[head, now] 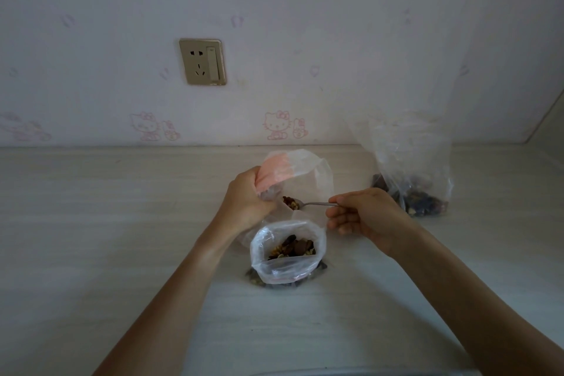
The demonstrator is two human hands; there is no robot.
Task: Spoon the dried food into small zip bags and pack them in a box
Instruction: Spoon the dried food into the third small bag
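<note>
- Pale wood-grain bench (91,223) is running across the view, meeting a wall (305,9) papered with faint pink cartoon figures; a gold-coloured socket plate (202,62) is sitting on that wall, up and to the left of the hands.
- Left hand (244,198) is acting as one grip: its fingers are curling round the gathered edge of a small zip bag (305,174), a clear bag with a pink patch near its top, and holding it up above the bench with the mouth facing the right hand.
- Right hand (363,214) is forming the other grip: thumb and forefinger are pinching the handle of a metal spoon (317,204), while the remaining fingers are curling loosely beneath it.
- Spoon bowl is carrying a heap of dried food (290,203), brown and yellowish pieces, and is lying at the mouth of the small zip bag, just beside the left hand.
- Open source bag (287,253) is standing on the bench directly below the spoon and between the two forearms, its rolled rim showing dark and light dried pieces inside.
- Large clear bag (412,162) is standing well to the right near the wall, with dark dried pieces settling at its bottom.
</note>
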